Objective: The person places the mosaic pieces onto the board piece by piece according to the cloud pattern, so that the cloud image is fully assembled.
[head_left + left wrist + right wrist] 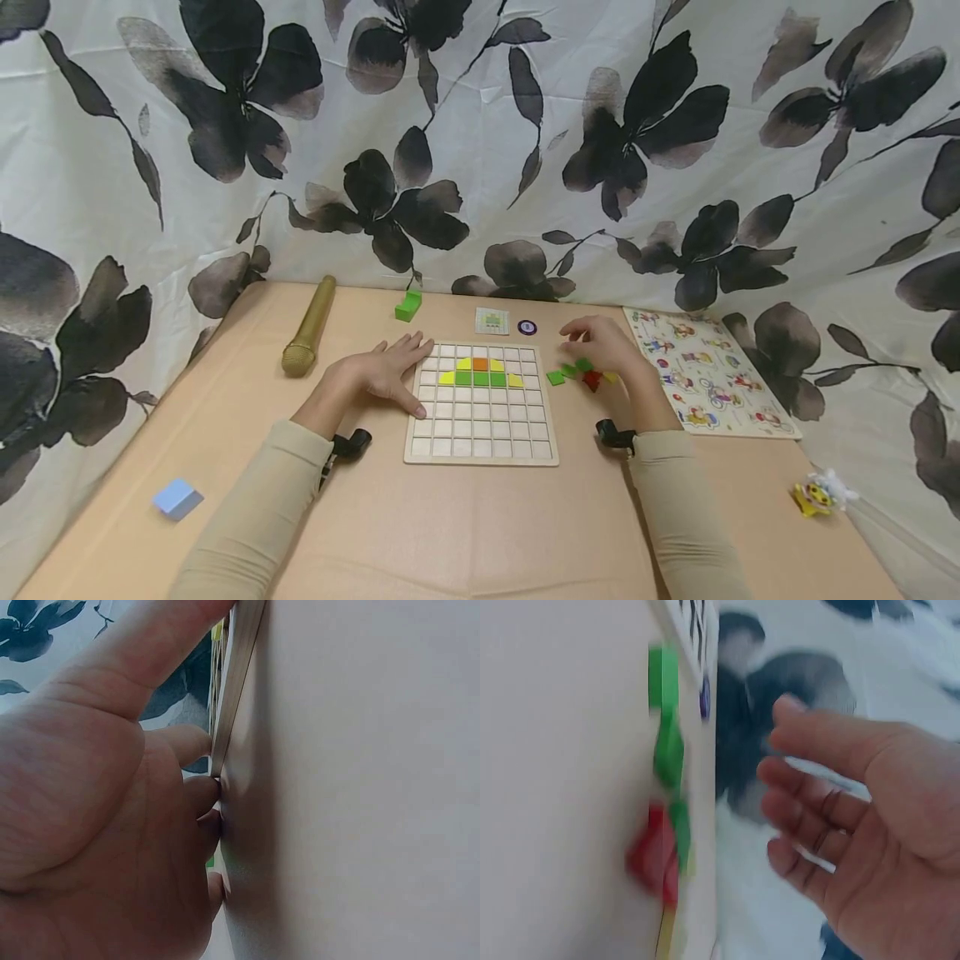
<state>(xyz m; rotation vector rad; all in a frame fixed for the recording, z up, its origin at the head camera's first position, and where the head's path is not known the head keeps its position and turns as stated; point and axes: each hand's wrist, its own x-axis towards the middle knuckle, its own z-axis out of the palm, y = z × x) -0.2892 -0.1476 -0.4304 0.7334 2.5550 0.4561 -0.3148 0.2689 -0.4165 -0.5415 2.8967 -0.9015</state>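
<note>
A pale grid board (482, 452) lies flat in the middle of the table. On its upper rows yellow, green and orange pieces (482, 378) form a stepped shape. My left hand (375, 377) rests at the board's left side, fingers spread, the thumb on its edge. In the left wrist view the thumb crosses the board's wooden side (238, 682). My right hand (603, 343) hovers just beyond a loose group of green pieces (556, 377), a red piece (592, 381) and a yellow piece (611, 377). Its fingers bend loosely with nothing between them in the right wrist view.
Behind the board lie a small pattern card (492, 321) and a round dark token (527, 327). Green blocks (408, 306) and a gold microphone (309, 329) stand back left; a blue block (177, 499) front left. Rightward are a picture board (708, 375) and a yellow toy (813, 497).
</note>
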